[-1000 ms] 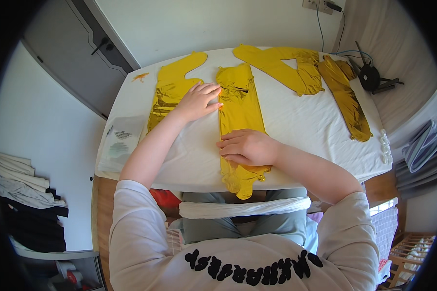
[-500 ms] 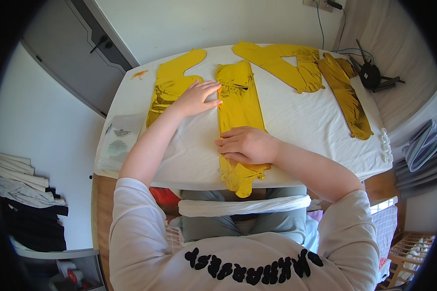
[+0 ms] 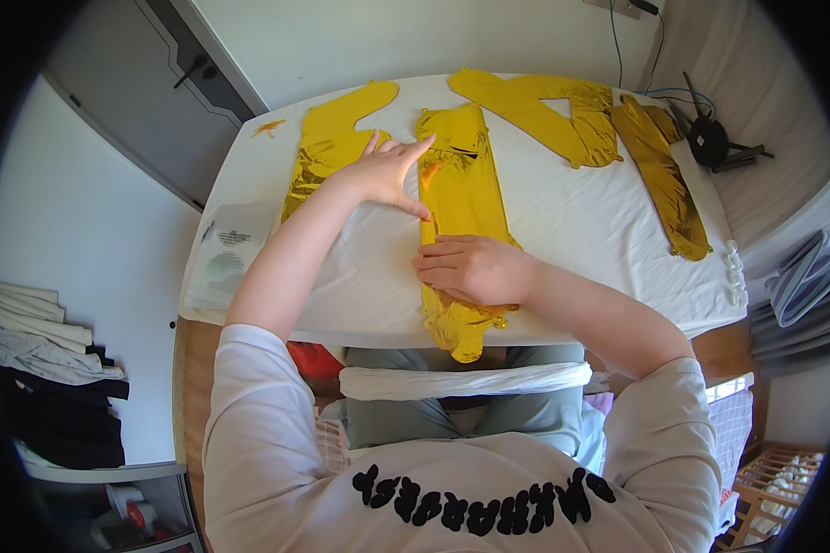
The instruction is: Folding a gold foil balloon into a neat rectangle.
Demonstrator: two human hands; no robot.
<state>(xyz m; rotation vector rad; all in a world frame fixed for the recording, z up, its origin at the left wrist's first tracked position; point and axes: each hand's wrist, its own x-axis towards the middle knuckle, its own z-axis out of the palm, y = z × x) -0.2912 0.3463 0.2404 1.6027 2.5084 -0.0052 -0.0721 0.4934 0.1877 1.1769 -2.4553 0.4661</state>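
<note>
A flat gold foil balloon (image 3: 466, 198) lies lengthwise before me, its crumpled lower end hanging over the near table edge. My left hand (image 3: 392, 177) is spread at its left side, the thumb tip touching that edge and the index finger reaching over the foil. Lower down, my right hand (image 3: 480, 269) rests flat on the balloon, fingers pointing left and lying on the foil. An orange patch (image 3: 431, 173) shows on the foil between my left thumb and index finger; whether it is a reflection I cannot make out. Behind my left hand is another gold foil balloon (image 3: 327, 138), partly covered by it.
On the white-covered table (image 3: 341, 276), a triangular-holed foil balloon (image 3: 526, 111) and a narrow one (image 3: 659, 175) lie at the far right. A clear plastic bag (image 3: 226, 253) lies left, with an orange scrap (image 3: 268, 129) beyond. A black router (image 3: 708, 140) stands at the far right.
My left hand has spread its thumb and fingers wider, the thumb sliding nearer along the balloon's left edge. My right hand stays on the foil. The view has shifted slightly.
</note>
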